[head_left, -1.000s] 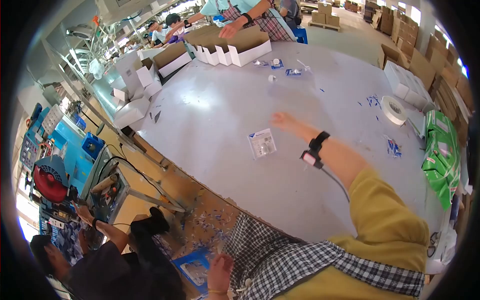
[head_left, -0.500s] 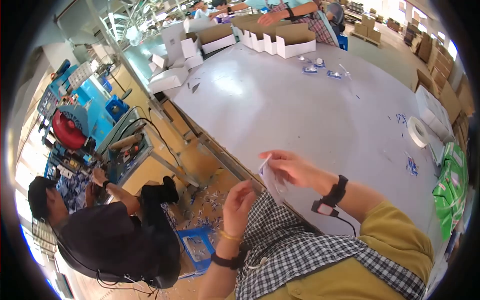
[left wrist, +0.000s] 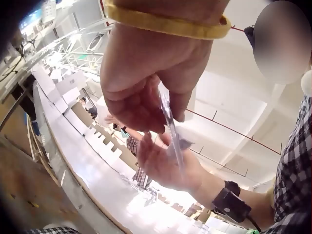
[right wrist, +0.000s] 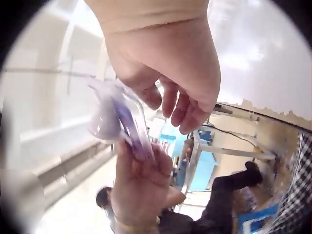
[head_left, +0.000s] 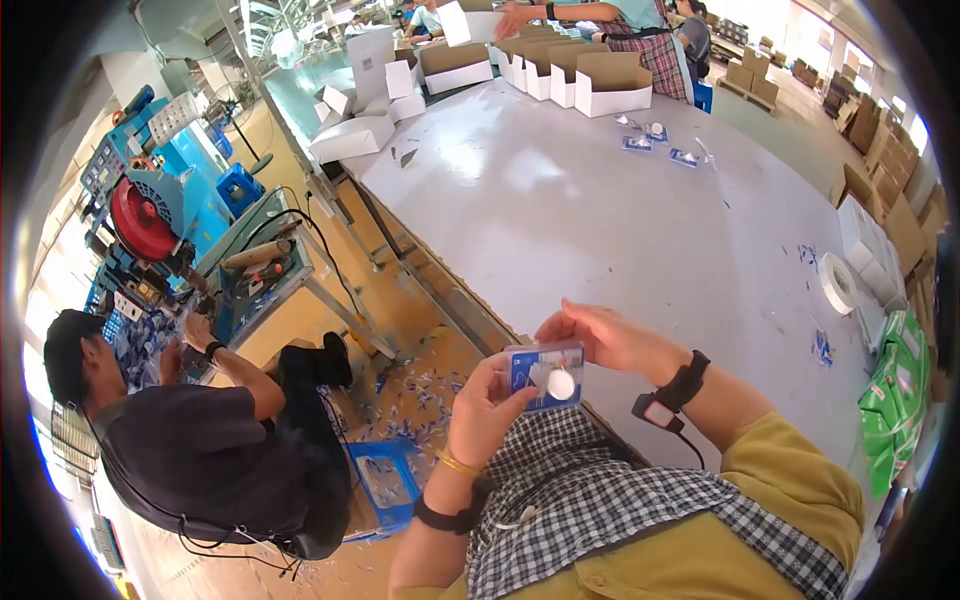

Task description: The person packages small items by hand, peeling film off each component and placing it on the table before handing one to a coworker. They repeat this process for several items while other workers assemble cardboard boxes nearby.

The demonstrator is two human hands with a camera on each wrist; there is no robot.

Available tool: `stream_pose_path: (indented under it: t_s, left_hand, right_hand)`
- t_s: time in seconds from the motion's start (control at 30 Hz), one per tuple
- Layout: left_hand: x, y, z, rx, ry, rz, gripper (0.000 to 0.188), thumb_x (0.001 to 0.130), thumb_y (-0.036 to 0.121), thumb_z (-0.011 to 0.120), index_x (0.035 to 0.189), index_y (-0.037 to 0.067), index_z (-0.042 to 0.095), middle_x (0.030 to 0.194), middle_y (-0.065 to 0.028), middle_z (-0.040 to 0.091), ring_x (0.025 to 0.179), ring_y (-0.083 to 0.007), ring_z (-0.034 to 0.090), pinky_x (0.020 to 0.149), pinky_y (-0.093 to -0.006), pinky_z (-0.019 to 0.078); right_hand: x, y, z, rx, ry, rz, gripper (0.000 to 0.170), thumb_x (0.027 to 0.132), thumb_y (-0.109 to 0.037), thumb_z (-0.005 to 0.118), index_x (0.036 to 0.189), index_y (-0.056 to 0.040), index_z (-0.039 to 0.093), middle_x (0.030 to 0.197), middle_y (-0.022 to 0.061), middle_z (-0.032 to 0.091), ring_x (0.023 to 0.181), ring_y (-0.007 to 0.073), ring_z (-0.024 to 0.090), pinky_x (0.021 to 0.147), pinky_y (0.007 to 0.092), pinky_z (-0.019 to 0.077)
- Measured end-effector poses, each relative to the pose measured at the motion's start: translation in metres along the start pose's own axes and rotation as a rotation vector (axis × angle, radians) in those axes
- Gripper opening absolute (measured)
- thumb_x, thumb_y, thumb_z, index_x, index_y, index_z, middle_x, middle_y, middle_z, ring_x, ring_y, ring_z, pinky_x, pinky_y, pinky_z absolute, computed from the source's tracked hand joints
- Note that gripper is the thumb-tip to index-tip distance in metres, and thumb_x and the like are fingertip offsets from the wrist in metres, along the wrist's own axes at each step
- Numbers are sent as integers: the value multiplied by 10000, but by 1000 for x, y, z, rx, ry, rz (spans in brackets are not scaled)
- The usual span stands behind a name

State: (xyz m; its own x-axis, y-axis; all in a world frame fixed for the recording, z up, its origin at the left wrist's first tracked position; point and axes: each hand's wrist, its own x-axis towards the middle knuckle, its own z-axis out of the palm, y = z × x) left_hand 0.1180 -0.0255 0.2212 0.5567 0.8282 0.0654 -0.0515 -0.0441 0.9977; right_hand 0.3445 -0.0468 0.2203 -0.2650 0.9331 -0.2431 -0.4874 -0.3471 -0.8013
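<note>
In the head view my left hand [head_left: 478, 415] pinches a clear blister pack [head_left: 547, 380] by its left side, over the table's near edge. The pack has a blue printed card and a round white piece under a bulging plastic dome. My right hand [head_left: 605, 338] is just behind the pack's upper right corner. From the right wrist view, its fingers [right wrist: 181, 114] hang loosely curled with nothing between them, beside the pack [right wrist: 131, 119]. The left wrist view shows the pack [left wrist: 170, 122] edge-on between the left thumb and fingers.
White open boxes [head_left: 610, 100] line the table's far side, where another person works. Several blister packs [head_left: 640, 145] lie near them. A white tape roll [head_left: 837, 283] and a green bag [head_left: 893, 390] are at right. A seated person [head_left: 220, 450] is at left, beside a blue crate [head_left: 388, 490].
The pack lay on the table, then was in my right hand near the edge. Now my left hand holds it, printed side in view, and the right fingers are off it.
</note>
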Motion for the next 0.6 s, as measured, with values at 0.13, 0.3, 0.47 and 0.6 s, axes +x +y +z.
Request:
stream_pose_path:
  t_s: [0.13, 0.3, 0.47, 0.6]
  left_hand:
    - [-2, 7, 2, 159, -48, -72, 409, 757, 58, 744, 1111, 34, 543, 878, -58, 637, 777, -95, 595, 675, -220, 490]
    - [2, -2, 5, 445, 132, 312, 360, 697, 61, 767, 1013, 47, 593, 844, -68, 611, 783, -193, 601, 695, -295, 500]
    - [6, -2, 5, 775, 185, 622, 214, 667, 25, 753, 837, 39, 624, 859, -94, 579, 776, -263, 570, 686, -336, 475]
    - [9, -5, 8, 873, 166, 738, 196, 684, 7, 727, 846, 46, 623, 841, -89, 594, 781, -265, 574, 688, -347, 476]
  right_hand:
    - [-11, -14, 22, -866, -204, 72, 269, 898, -236, 555, 1077, -43, 608, 856, 7, 595, 752, 88, 524, 678, 251, 444]
    - [-12, -5, 26, -696, -152, 87, 264, 890, -185, 558, 1104, -38, 607, 867, -6, 599, 748, 80, 527, 671, 239, 445]
    - [-8, 18, 13, -520, -76, 17, 238, 906, -136, 528, 1105, -32, 608, 888, -19, 600, 768, 72, 530, 683, 236, 444]
    - [-8, 24, 8, -599, -52, -82, 233, 909, -181, 528, 1064, -31, 616, 787, -29, 537, 691, 54, 452, 594, 224, 396]
